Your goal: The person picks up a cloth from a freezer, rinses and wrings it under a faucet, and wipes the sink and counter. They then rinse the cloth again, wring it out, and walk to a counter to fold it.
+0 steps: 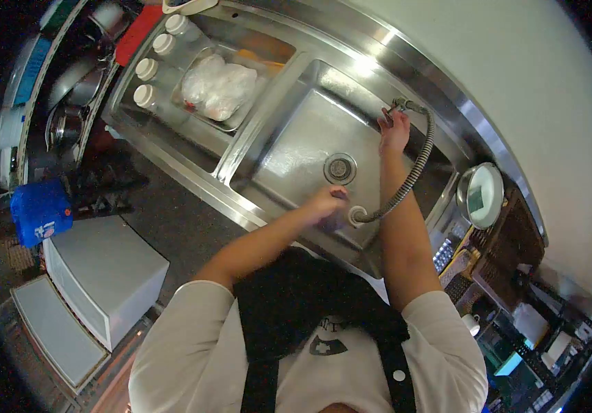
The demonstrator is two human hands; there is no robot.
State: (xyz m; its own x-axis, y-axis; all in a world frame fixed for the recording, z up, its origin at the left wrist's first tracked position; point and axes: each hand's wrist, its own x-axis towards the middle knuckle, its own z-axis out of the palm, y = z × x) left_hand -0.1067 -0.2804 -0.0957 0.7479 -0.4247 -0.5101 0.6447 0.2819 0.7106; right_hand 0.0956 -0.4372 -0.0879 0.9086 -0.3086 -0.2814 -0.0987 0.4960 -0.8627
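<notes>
Looking down over a steel double sink (289, 76), person in white shirt and black apron leaning over it. Right basin (296, 148) takes both arms; round drain (339, 168) sits mid-floor. Left basin holds a metal tray (237, 122) with a white plastic-wrapped bag (219, 86) in it, four white-capped bottles (153, 58) in a row just beside the tray. Flexible metal spray hose (416, 162) curves from the back rim down to the near edge of the right basin. Right hand (394, 129) is up at the hose's upper end by the back rim, fingers closed on the fitting there. Left hand (327, 201) is low at the near side, next to the hose's nozzle end (357, 215); touching or gripping it, cannot tell. Round scale (483, 194) sits right of the sink. White boxes (100, 272) on the floor left, blue bag (40, 210) near them.
</notes>
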